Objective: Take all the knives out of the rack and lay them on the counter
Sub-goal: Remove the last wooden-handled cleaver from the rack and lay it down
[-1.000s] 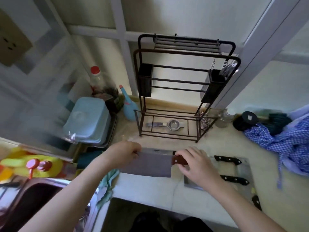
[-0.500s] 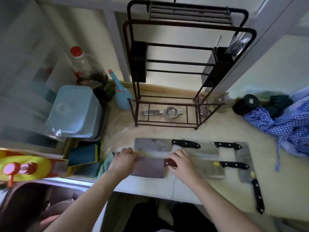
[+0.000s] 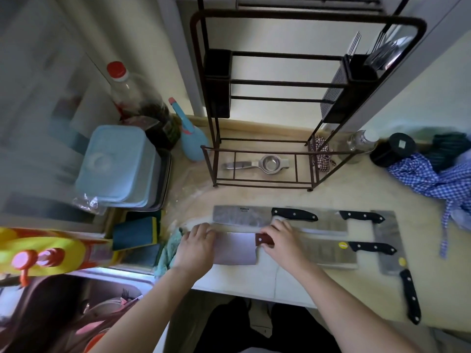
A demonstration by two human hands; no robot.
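A cleaver with a reddish-brown handle (image 3: pixel 235 248) lies flat on the counter (image 3: pixel 331 197) near its front edge. My right hand (image 3: pixel 281 239) grips its handle, and my left hand (image 3: pixel 197 242) presses on the blade's far end. Several black-handled cleavers lie beside it: one (image 3: pixel 242 214) just behind, one (image 3: pixel 328 253) to the right, one (image 3: pixel 328 221) behind that, and one (image 3: pixel 390 240) at the far right pointing toward me. The dark metal rack (image 3: pixel 260 151) stands behind with no knives seen in its slots.
A metal strainer (image 3: pixel 267 163) lies on the rack's base and forks stick out of its right holder (image 3: pixel 356 70). A blue lidded box (image 3: pixel 117 164), bottles and a sponge (image 3: pixel 136 233) crowd the left. A sink (image 3: pixel 76 307) is at lower left. A checked cloth (image 3: pixel 433 174) lies at right.
Both hands brought the brown-handled cleaver down and toward the counter's front edge, where it now rests flat. The view tilted down, revealing the other cleavers.
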